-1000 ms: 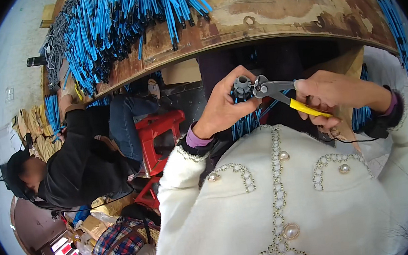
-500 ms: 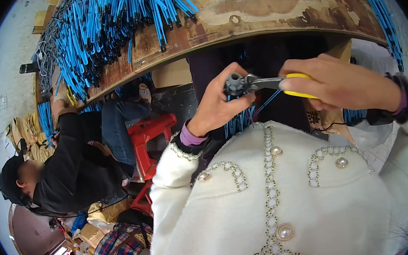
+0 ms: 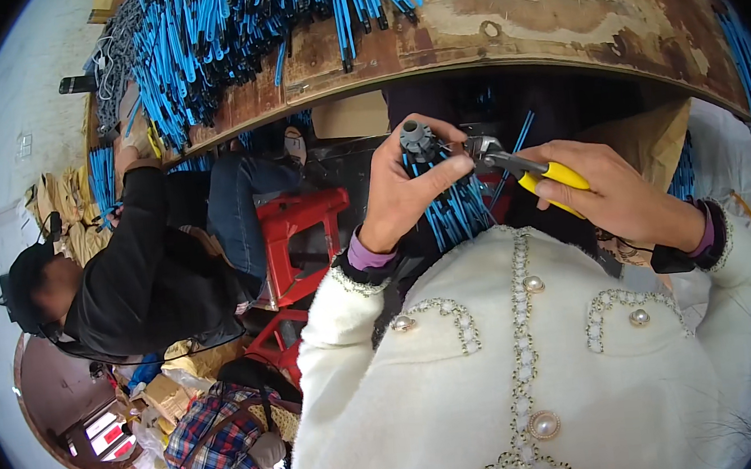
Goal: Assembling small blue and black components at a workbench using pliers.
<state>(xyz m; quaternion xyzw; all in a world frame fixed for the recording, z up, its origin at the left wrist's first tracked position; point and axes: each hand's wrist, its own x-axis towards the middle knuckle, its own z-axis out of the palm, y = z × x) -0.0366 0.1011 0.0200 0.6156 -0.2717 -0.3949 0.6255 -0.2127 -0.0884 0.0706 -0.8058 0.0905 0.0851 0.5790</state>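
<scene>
A gray ribbed hub (image 3: 419, 140) with a round opening at its top is held in front of the person's body, on the near side of the desk (image 3: 484, 43) and apart from it. Thin blue rods (image 3: 459, 213) hang in a cluster below the hub, and a couple more slant up to its right. The left hand (image 3: 407, 186) has its grip closed around the hub and the tops of the rods, fingers behind and thumb across the front, pointing right. Just beside that thumb tip is the metal head of the pliers (image 3: 527, 164); whether its jaws are biting on anything is too small to tell. The right hand (image 3: 610, 185) holds the pliers by their yellow handles, its grip wrapped around them, with the handles slightly spread. Below the hands is the person's white jacket (image 3: 463, 389), trimmed and buttoned. Beyond them, a large heap of blue and black rods (image 3: 231, 49) covers the desk's left part. At left, a co-worker in black (image 3: 144, 275) sits next to a red stool (image 3: 299, 242). Lower down is a person in a plaid shirt (image 3: 214, 440).
</scene>
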